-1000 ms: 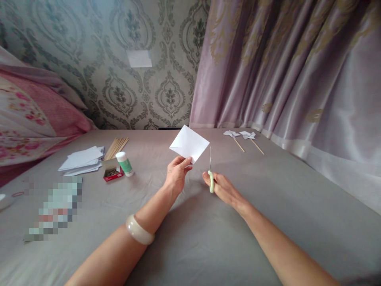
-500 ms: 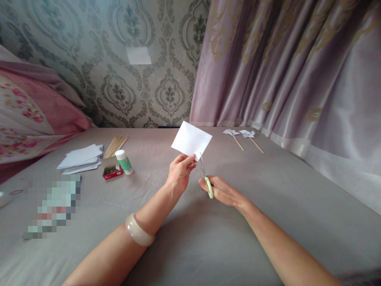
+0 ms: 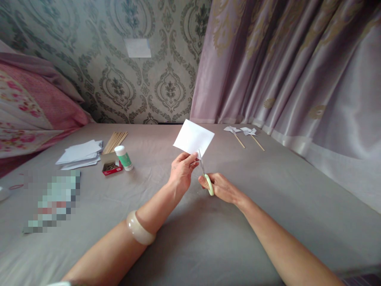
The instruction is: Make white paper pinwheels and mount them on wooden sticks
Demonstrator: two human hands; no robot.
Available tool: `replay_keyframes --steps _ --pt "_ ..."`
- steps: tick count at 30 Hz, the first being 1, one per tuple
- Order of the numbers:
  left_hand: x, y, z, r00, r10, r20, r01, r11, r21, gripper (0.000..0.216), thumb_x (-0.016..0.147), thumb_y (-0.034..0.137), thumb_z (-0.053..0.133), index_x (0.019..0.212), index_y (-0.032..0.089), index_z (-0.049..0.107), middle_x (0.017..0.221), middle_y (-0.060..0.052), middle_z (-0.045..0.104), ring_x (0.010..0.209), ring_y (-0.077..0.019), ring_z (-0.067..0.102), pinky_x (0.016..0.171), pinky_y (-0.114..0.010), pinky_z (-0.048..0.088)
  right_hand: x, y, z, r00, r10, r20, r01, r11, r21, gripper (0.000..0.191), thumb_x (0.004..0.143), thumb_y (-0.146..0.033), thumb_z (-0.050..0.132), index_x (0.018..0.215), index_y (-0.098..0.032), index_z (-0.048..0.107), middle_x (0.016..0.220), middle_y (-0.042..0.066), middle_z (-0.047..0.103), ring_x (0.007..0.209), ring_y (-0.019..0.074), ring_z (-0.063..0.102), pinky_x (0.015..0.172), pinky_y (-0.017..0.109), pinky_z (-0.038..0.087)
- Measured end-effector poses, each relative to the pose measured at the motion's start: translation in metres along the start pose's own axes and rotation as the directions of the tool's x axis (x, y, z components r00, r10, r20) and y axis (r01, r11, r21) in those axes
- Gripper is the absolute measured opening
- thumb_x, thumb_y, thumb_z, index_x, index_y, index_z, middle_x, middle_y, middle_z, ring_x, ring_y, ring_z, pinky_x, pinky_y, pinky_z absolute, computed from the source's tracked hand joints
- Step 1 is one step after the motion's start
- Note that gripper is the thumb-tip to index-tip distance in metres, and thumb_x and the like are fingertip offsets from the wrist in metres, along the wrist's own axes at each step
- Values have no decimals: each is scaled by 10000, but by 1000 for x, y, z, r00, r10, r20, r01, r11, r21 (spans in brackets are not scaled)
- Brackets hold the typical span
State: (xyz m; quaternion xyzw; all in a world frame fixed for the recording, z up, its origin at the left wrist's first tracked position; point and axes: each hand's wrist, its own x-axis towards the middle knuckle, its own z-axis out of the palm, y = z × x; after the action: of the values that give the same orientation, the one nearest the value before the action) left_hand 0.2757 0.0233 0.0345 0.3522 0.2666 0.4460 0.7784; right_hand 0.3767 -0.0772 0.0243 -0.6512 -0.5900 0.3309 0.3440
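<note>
My left hand (image 3: 182,171) pinches the lower corner of a folded white paper (image 3: 193,137) and holds it up over the grey bed sheet (image 3: 190,222). My right hand (image 3: 220,186) grips green-handled scissors (image 3: 206,174). Their blades point up and meet the paper's lower edge, right beside my left thumb. A pale bangle (image 3: 139,229) sits on my left wrist.
At the left lie a stack of white papers (image 3: 79,153), wooden sticks (image 3: 115,140), a small red box (image 3: 110,167) and a glue bottle (image 3: 123,157). Two paper pinwheels on sticks (image 3: 244,133) rest near the purple curtain (image 3: 282,71). Floral pillows (image 3: 26,107) are far left.
The scissors have swung from upright and apart to tilted left, with the blades now at the paper's lower edge. My left hand has raised and turned the paper slightly.
</note>
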Motion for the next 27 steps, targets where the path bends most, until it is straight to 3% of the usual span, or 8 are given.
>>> replay_keyframes --steps 14,27 --pt "-3 -2 3 999 30 -30 -32 998 -59 245 492 209 823 588 138 608 640 -8 605 617 -87 547 640 -240 447 1 1 1 998 51 -30 -51 999 6 532 788 -666 474 593 -172 440 570 -40 353 582 101 328 530 249 242" --pt "-6 -3 5 998 34 -47 -37 997 -62 207 520 167 799 578 131 604 648 -9 605 606 -81 540 649 -244 440 0 -4 2 996 69 -51 -69 998 10 546 767 -676 489 561 -176 415 554 -44 333 560 92 308 518 246 219"
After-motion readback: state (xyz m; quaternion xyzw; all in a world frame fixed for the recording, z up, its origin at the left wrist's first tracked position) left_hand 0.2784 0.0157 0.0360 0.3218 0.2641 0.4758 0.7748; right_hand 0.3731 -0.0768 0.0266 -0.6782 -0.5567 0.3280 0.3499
